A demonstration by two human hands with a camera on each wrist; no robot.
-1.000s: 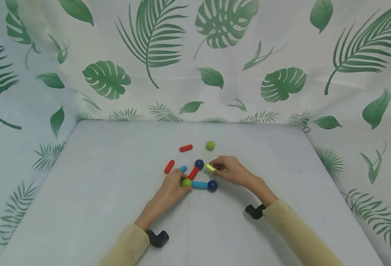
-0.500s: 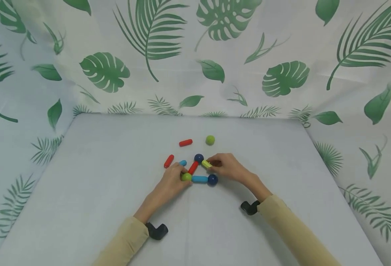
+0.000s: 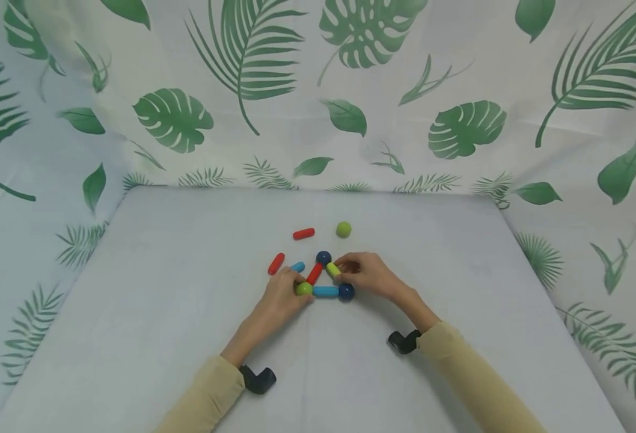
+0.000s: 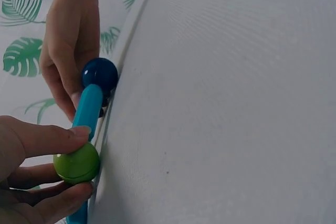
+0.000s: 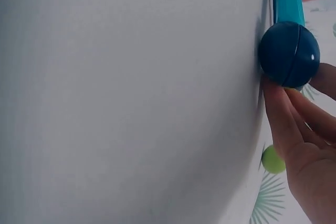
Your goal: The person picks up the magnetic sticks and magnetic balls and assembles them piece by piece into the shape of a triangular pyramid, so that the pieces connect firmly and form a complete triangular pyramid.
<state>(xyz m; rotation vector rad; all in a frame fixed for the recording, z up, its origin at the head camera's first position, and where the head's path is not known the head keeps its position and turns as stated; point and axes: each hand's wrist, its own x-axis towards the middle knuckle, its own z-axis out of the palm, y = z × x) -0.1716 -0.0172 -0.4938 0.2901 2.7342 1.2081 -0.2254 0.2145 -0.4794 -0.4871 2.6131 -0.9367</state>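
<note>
In the head view my left hand (image 3: 280, 299) holds a lime green ball (image 3: 304, 289) between thumb and fingers. From that ball a red rod (image 3: 315, 273) runs back to a dark blue ball (image 3: 323, 258), and a light blue rod (image 3: 326, 291) runs right to a second dark blue ball (image 3: 346, 292). My right hand (image 3: 369, 275) pinches a yellow-green rod (image 3: 333, 270), its far end at the back ball, slanting toward the right one. In the right wrist view the near dark blue ball (image 5: 290, 54) hides most of that rod.
Loose on the white table (image 3: 188, 313) behind my hands lie a red rod (image 3: 303, 233) and a lime green ball (image 3: 343, 229). Another red rod (image 3: 276, 263) and a light blue rod (image 3: 297, 266) lie just beyond my left hand. Leaf-patterned cloth (image 3: 275, 138) walls the back and sides.
My right hand has brought the yellow-green rod leftward to the back dark blue ball and turned it more steeply toward the right one. My left hand stays on the green ball.
</note>
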